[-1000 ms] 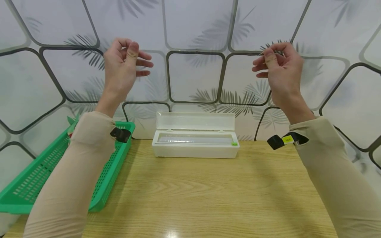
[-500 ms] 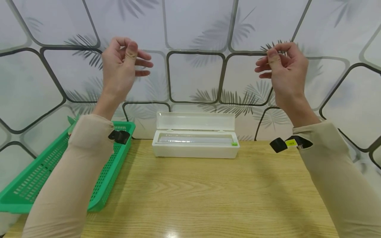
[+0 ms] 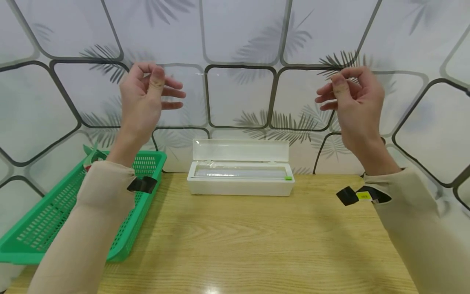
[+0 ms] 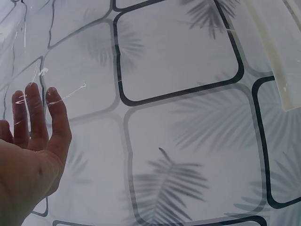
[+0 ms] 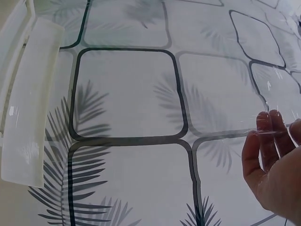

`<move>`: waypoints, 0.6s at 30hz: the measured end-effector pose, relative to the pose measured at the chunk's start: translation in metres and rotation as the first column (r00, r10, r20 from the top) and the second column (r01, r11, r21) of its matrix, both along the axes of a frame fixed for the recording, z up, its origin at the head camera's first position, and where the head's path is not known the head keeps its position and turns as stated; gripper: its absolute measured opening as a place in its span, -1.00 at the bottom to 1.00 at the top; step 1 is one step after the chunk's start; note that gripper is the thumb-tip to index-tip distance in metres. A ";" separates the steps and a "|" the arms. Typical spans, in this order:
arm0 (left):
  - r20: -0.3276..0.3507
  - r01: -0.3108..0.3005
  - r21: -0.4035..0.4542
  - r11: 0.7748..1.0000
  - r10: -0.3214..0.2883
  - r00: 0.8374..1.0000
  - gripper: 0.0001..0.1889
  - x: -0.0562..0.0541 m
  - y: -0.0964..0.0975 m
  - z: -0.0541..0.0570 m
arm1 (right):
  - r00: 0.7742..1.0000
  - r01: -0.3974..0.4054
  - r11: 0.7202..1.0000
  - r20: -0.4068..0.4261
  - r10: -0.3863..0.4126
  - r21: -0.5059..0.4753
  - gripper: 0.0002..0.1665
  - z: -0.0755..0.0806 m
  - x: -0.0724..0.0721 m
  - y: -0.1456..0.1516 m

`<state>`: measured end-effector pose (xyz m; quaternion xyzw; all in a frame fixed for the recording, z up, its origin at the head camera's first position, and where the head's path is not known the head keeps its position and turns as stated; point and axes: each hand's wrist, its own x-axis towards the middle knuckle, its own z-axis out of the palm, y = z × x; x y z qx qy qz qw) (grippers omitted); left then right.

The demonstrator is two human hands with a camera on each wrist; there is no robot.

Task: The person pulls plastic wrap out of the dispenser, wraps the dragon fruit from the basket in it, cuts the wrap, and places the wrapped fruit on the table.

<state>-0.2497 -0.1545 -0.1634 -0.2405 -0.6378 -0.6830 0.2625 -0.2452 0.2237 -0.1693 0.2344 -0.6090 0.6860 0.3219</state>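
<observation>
A sheet of transparent cling film (image 3: 220, 74) is stretched between my two raised hands, showing mainly as faint glints and creases. My left hand (image 3: 143, 92) pinches one side between thumb and index finger, the other fingers spread apart. On the opposite side my right hand (image 3: 356, 104) pinches the film the same way. Creases in the cling film (image 4: 73, 92) run from the left fingertips in the left wrist view. The right wrist view shows the film (image 5: 269, 133) drawn across the right fingers. Below and between the hands sits a white cling film dispenser (image 3: 240, 188), lid raised, a roll inside.
A green perforated basket (image 3: 141, 210) stands at the left, partly behind my left sleeve. A green and red item (image 3: 93, 157) lies at its back end. The wooden table (image 3: 249, 237) meets a patterned wall (image 3: 238, 98) behind the dispenser.
Both hands have lowered slightly and drawn a little farther apart, still pinching the cling film. The dispenser and basket stay in place.
</observation>
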 end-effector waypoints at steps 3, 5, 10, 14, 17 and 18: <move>0.012 -0.004 -0.019 1.000 0.004 1.000 -0.80 0.005 -0.001 -0.006 | 1.000 -0.018 1.000 -0.006 0.018 -0.005 -0.90 -0.004 0.004 0.001; 0.017 -0.006 -0.035 0.999 0.006 1.000 -0.80 0.007 -0.002 -0.009 | 0.999 -0.044 0.999 -0.009 0.044 -0.009 -0.89 -0.006 0.007 0.001; 0.019 0.007 -0.043 0.999 -0.006 1.000 -0.83 0.011 -0.003 -0.016 | 0.998 -0.067 0.997 0.000 0.067 0.026 -0.86 -0.013 0.011 0.003; 0.029 0.005 -0.062 0.998 -0.003 1.000 -0.85 0.014 -0.005 -0.021 | 0.999 -0.050 0.997 0.021 0.049 0.061 -0.85 -0.022 0.013 0.004; 0.052 -0.027 -0.111 0.993 0.033 0.998 -0.86 0.017 -0.007 -0.025 | 0.998 -0.050 0.996 0.043 0.047 0.074 -0.85 -0.029 0.014 0.004; 0.059 -0.033 -0.121 0.992 0.041 0.997 -0.85 0.017 -0.007 -0.026 | 0.998 -0.050 0.996 0.051 0.046 0.078 -0.85 -0.031 0.014 0.003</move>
